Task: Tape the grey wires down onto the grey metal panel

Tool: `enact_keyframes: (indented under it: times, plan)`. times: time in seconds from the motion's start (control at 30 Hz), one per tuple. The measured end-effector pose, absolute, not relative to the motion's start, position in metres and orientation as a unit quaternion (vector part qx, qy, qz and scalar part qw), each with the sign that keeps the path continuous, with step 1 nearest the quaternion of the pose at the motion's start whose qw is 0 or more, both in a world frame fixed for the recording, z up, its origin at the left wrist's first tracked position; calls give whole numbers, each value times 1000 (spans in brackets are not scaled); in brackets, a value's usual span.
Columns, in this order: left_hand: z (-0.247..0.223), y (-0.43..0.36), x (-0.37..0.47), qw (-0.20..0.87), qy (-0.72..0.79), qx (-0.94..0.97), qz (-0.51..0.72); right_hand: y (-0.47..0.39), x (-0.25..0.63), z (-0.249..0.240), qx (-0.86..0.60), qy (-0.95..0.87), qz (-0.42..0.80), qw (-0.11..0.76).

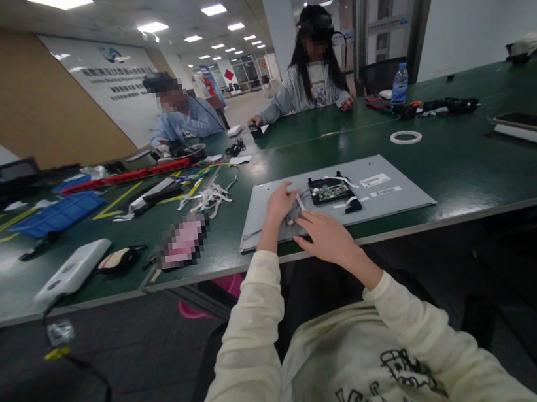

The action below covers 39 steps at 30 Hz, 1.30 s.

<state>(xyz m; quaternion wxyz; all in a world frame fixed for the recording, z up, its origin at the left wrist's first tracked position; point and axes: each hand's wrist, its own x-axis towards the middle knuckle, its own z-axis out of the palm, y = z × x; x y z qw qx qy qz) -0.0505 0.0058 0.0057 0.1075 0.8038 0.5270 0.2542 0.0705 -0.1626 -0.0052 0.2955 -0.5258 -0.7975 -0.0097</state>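
A flat grey panel point(270, 211) lies at the table's front edge, with a green circuit board point(330, 191) in a black bracket on it. Left of the board, a short white strip point(299, 201) crosses a thin grey cable bundle point(292, 213). My left hand point(281, 203) rests on the panel's left part, fingers stretched and slightly bent, tips by the strip's upper end. From below, my right hand point(327, 238) reaches to the strip's lower end; its thumb stands apart from the fingers. Whether either hand grips the strip is too small to tell.
A roll of white tape point(405, 137) lies behind the panel. To the left are tangled white strips point(209, 199), a pink pouch point(185, 240), a white power bank point(74, 269) and a blue tray point(57, 214). Two people sit across the table; a water bottle point(400, 85) stands there.
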Motion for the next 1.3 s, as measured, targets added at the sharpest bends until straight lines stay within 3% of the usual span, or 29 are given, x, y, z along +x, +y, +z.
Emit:
enact_keyframes:
  times: [0.27, 0.5, 0.67, 0.9, 1.03, 1.13, 1.3]
  plan:
    - [17, 5, -47, 281, 581, 673, 361, -162, 70, -5, -523, -799, -12, 295]
    - [21, 3, -47, 323, 580, 663, 345, -162, 70, -3, -525, -798, -7, 296]
    - [17, 15, -47, 207, 560, 736, 318, -163, 70, -4, -529, -796, -11, 295]
    - [16, 23, -41, -8, 412, 895, 169, -163, 70, -2, -528, -797, -16, 293]
    - [22, 24, -45, -45, 409, 900, 144, -163, 70, -2, -529, -797, -19, 291]
    - [27, 25, -50, 5, 422, 890, 175, -162, 70, -4, -529, -797, -20, 291]
    - [30, 21, -56, 181, 436, 845, 251, -163, 70, -3, -527, -798, -23, 293]
